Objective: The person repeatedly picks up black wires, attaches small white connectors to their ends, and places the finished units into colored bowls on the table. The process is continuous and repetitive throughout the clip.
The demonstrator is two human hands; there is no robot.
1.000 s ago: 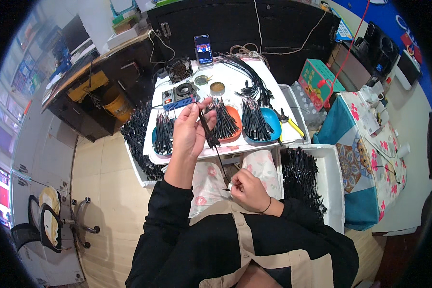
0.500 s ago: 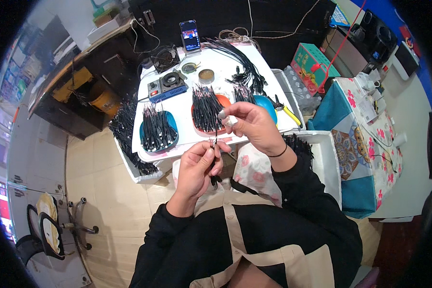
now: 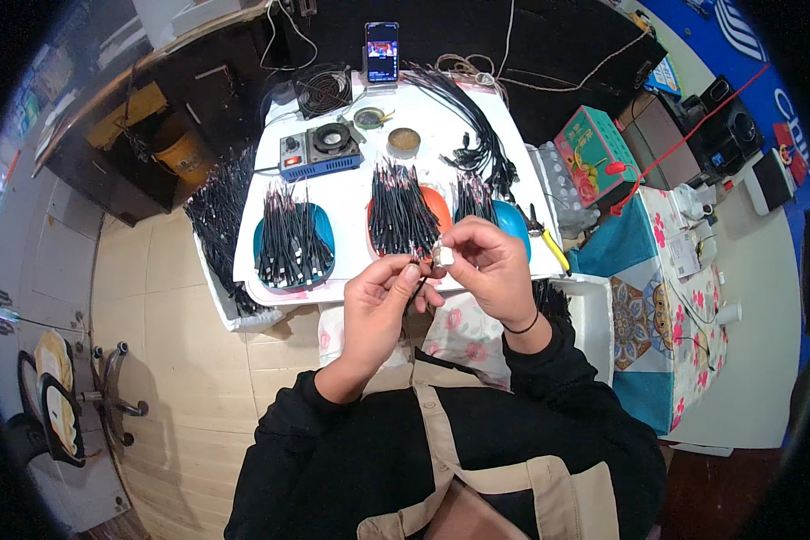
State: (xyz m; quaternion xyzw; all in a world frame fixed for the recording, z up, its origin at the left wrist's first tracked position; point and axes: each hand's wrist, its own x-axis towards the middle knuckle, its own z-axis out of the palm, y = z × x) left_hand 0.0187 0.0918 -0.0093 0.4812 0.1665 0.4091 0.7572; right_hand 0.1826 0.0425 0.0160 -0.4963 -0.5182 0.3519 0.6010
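Observation:
My left hand (image 3: 376,306) is closed, thumb and forefinger pinching a thin black cable (image 3: 418,290) just in front of the table's near edge. Thin reddish wire ends show at its tip. My right hand (image 3: 493,274) meets it there, finger and thumb pinched at the wire ends, with white wrapping on the fingertips. What exactly the right fingers grip is too small to tell. Right behind the hands, an orange tray (image 3: 441,203) carries a bundle of short black cables (image 3: 400,211). More such cables lie in a blue tray (image 3: 328,232) at left and another blue tray (image 3: 513,221) at right.
On the white table (image 3: 270,171) stand a blue device with a round dark pot (image 3: 322,148), a round tin (image 3: 403,142), a small fan (image 3: 324,90) and a phone (image 3: 382,56). Long black cables (image 3: 472,126) and yellow-handled pliers (image 3: 553,247) lie at right. Foam boxes (image 3: 594,315) flank the table.
My right hand has come down to the cable tip and my left hand has risen slightly, so the fingers are closer together. The cable now tilts more. The view has shifted a little.

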